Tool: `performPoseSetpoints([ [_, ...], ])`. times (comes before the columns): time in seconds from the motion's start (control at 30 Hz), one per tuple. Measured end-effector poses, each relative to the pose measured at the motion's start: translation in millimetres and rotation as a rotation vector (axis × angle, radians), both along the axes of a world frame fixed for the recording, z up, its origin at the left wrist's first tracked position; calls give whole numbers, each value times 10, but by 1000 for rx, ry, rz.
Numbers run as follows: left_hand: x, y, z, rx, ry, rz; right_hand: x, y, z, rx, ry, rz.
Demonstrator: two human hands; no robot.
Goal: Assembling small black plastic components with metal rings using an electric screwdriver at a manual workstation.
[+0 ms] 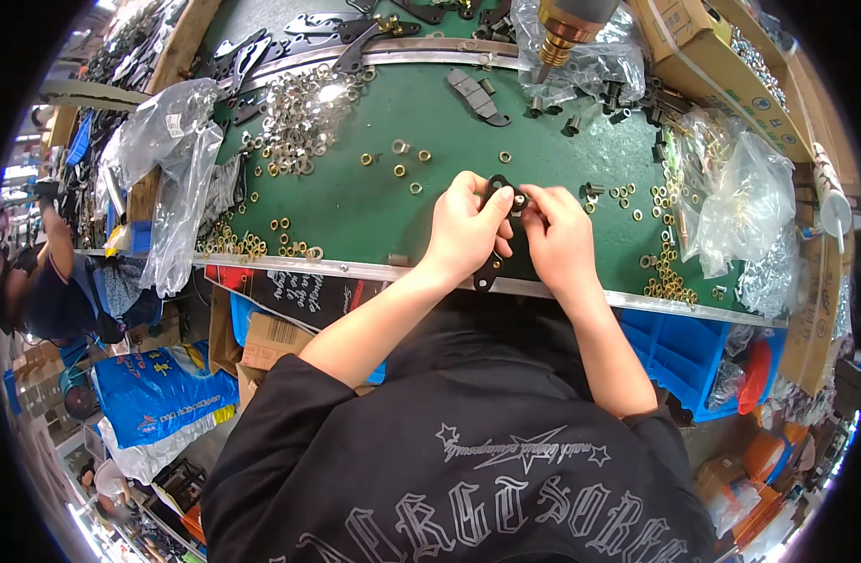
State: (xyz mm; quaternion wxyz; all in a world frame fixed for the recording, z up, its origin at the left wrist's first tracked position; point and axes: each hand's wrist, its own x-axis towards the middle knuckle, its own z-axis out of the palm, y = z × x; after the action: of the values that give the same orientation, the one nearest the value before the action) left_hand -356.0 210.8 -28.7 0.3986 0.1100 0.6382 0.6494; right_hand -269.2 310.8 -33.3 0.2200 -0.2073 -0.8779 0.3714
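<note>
My left hand [460,228] is closed round a flat black metal bracket [485,281] with holes. The bracket's lower end sticks out below the fingers, over the bench's front edge. Close against it, my right hand [562,236] pinches at the upper end, where a small dark piece with a bright metal centre shows between both hands' fingertips. The fingers partly hide that piece. Nearest the right hand lies a black flanged bushing [593,190]. Ahead of the hands, a brass-coloured ring [505,158] lies on the green bench top [355,211].
A power driver [560,38] hangs over the far side. Beyond my hands lies a brake pad [477,97]. Silver washers [299,122] are heaped at left; gold rings [670,281] spread at right. Plastic bags [745,202] and a cardboard box [721,84] flank the bench.
</note>
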Motion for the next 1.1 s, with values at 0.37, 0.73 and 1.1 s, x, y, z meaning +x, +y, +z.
performPoseSetpoints([
  [0.37,8,47,-3,49,49,26,156,-56,206,27,-59,32],
  [0.73,-19,2,34,34,14,22,171,693,172,514,-42,5],
  [1.1,-13,-5,65,41,24,24,-8,2,420,212,-26,120],
])
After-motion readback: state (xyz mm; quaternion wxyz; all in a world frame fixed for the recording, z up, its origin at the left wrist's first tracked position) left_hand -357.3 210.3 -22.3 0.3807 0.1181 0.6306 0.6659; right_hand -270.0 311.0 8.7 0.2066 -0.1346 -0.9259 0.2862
